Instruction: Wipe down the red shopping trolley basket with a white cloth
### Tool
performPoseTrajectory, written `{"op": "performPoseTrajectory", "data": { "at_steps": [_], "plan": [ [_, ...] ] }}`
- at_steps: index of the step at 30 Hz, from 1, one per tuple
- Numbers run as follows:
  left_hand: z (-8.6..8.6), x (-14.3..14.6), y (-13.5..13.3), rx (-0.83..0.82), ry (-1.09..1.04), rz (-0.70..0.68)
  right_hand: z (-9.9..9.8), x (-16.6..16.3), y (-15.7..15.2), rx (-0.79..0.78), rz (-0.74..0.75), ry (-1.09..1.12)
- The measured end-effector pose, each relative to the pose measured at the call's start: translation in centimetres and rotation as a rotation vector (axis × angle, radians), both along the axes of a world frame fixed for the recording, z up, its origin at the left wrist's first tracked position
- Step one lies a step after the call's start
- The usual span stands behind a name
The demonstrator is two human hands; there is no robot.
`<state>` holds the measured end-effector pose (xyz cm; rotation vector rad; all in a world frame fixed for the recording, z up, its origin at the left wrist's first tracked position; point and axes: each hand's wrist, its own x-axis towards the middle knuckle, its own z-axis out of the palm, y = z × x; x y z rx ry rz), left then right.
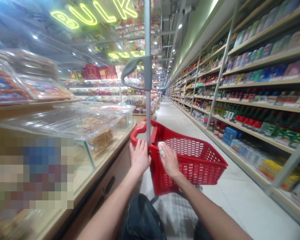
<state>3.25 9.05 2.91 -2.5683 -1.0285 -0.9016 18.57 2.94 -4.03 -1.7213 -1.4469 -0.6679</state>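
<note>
A red plastic shopping basket (199, 164) with holes in its walls stands tilted in front of me, close to the floor. My left hand (141, 156) grips its near left edge, by the red loop handle (134, 133). Crumpled in my right hand (170, 160) is a white wipe (162, 149), pressed against the basket's near rim. Between the two hands a thin metal pole (148, 110) rises from the basket, with a grey plastic grip (136, 71) higher up. The fingertips of my left hand are partly hidden behind the edge.
On the left runs a counter of clear-lidded food bins (65, 120), its dark edge (100, 173) near my left arm. Tall shelves (255, 80) of bottles and packs line the right. A pale floor aisle (175, 113) stretches ahead between them. My knee (143, 216) is below.
</note>
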Motion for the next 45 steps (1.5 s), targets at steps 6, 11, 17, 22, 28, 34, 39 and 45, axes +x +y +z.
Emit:
{"op": "performPoseTrajectory", "data": {
  "at_steps": [6,11,17,22,28,34,39,45],
  "plan": [
    [-0.5,-1.0,0.0,0.017,-0.091,0.029,7.1,-2.0,1.7,0.26,0.138,-0.08],
    [-0.5,-1.4,0.5,0.019,-0.117,0.07,18.0,-3.0,3.5,0.434,0.087,-0.339],
    [-0.8,-1.7,0.5,-0.02,-0.049,0.028,18.5,-2.2,5.1,0.22,0.066,-0.574],
    [-1.4,-2.0,0.5,0.003,-0.068,0.017,11.1,-1.2,3.3,0.079,0.168,-0.699],
    [-1.2,-2.0,0.7,0.011,-0.091,0.048,14.8,-1.5,4.2,0.123,0.08,-0.601],
    [-2.0,-1.9,0.4,0.0,-0.086,0.049,14.9,-1.4,4.2,0.094,0.093,-0.531],
    [-3.7,-2.2,-0.1,-0.057,-0.054,0.062,6.1,-1.9,2.1,-0.027,0.139,-0.481],
    [-6.8,-2.3,-1.1,-0.118,0.043,0.031,-3.7,-2.9,-0.1,-0.109,0.15,-0.4]
  ]
}}
